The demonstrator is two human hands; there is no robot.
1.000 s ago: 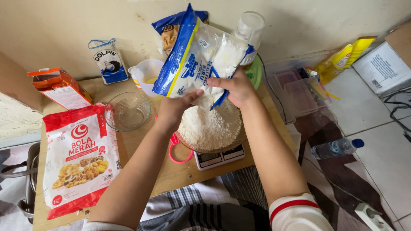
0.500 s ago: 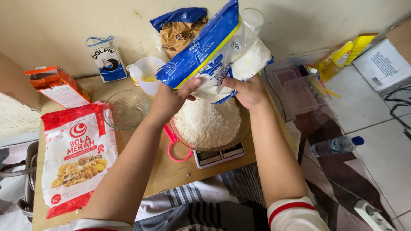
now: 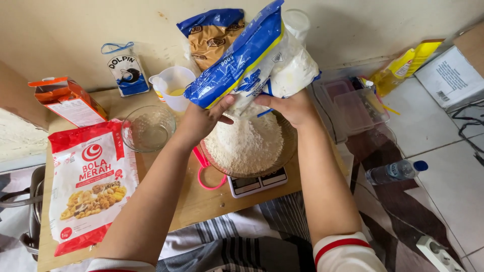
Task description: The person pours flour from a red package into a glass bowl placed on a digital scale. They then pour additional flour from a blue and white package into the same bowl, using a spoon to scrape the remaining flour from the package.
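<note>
Both my hands hold a blue and white bag of flour (image 3: 252,60) tipped up above a glass bowl (image 3: 288,151) heaped with white flour (image 3: 244,146). My left hand (image 3: 201,121) grips the bag's lower left end. My right hand (image 3: 292,108) grips its open mouth on the right. The bowl stands on a white kitchen scale (image 3: 257,184) on the wooden table (image 3: 196,201).
An empty glass bowl (image 3: 147,128), a red and white bag (image 3: 91,181), an orange carton (image 3: 68,100), a small blue and white pouch (image 3: 126,68), a plastic jug with yellow liquid (image 3: 174,85) and a brown and blue bag (image 3: 212,32) lie around. Pink-handled scissors (image 3: 209,174) rest beside the scale. A water bottle (image 3: 396,171) lies on the tiled floor.
The flour bag has been tilted up and back to the right, away from pouring. The flour heap in the bowl looks unchanged.
</note>
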